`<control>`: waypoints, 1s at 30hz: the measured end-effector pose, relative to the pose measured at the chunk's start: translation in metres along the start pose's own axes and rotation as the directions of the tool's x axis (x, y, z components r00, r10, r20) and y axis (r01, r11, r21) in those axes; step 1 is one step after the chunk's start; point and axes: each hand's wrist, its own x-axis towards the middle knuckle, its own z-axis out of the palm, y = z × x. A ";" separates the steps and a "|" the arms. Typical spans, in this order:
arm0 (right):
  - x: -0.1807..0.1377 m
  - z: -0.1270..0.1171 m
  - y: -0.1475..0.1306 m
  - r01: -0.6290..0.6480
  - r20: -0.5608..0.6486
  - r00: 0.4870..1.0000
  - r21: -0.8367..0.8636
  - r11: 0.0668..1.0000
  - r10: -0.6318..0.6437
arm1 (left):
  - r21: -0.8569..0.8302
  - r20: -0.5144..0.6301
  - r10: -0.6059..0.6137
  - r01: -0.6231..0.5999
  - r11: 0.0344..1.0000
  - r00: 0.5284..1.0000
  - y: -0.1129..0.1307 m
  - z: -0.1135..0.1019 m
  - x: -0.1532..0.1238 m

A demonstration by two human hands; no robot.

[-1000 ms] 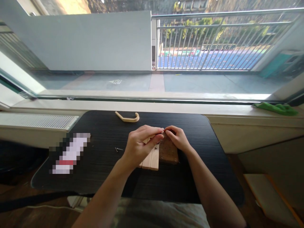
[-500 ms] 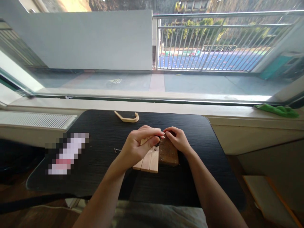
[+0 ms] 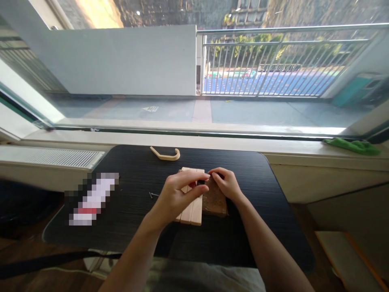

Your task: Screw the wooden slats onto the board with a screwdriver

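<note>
A pale slatted wooden panel (image 3: 194, 209) lies on the black table (image 3: 249, 235), with a brown perforated board (image 3: 215, 200) beside it on the right. My left hand (image 3: 178, 194) rests over the panel with thumb and fingers pinched together at its top right edge. My right hand (image 3: 226, 182) lies over the top of the brown board, its fingertips pinched and meeting the left fingertips. What the fingers pinch is too small to make out.
A curved wooden piece (image 3: 165, 154) lies near the table's far edge. Small dark nails (image 3: 152, 195) lie left of the hands. A blurred white object (image 3: 92, 198) sits at the table's left. A green cloth (image 3: 352, 146) lies on the window sill.
The hands have lowered slightly onto the panel and board. More of the panel's far end shows beyond the left hand. The view has tilted up a little.
</note>
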 end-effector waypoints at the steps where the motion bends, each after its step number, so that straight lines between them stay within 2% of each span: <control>1: 0.001 0.002 0.002 -0.003 -0.012 1.000 0.002 1.000 0.003 | 0.023 -0.007 0.011 -0.011 1.000 1.000 0.000 0.000 0.000; 5: 0.006 0.010 0.012 -0.034 -0.099 0.994 0.001 0.999 0.034 | 0.100 -0.047 0.021 -0.016 0.995 0.999 0.001 0.000 0.000; 8: 0.005 0.012 0.016 -0.052 -0.175 0.983 -0.002 0.999 0.051 | 0.158 -0.026 0.009 -0.005 0.987 1.000 0.002 -0.002 -0.002; 11: -0.011 0.012 0.017 -0.080 -0.289 0.954 0.002 0.997 0.077 | 0.226 -0.002 -0.039 0.038 0.973 0.999 0.004 -0.005 -0.006; 15: -0.045 0.014 0.015 -0.103 -0.401 0.912 -0.005 0.995 0.092 | 0.204 0.024 -0.045 0.039 0.978 0.999 0.003 -0.008 -0.012; 20: -0.061 0.021 0.009 -0.033 -0.345 0.939 -0.080 0.996 0.004 | 0.173 -0.010 -0.059 0.060 0.983 0.998 0.001 -0.008 -0.016; 23: -0.063 0.024 0.007 -0.010 -0.311 0.950 -0.111 0.994 -0.026 | 0.184 0.021 -0.061 0.057 0.981 0.998 0.005 -0.008 -0.020; 30: -0.094 0.044 -0.006 0.016 -0.250 0.967 -0.128 0.992 -0.048 | 0.164 0.046 -0.042 0.034 0.986 0.998 0.020 -0.015 -0.049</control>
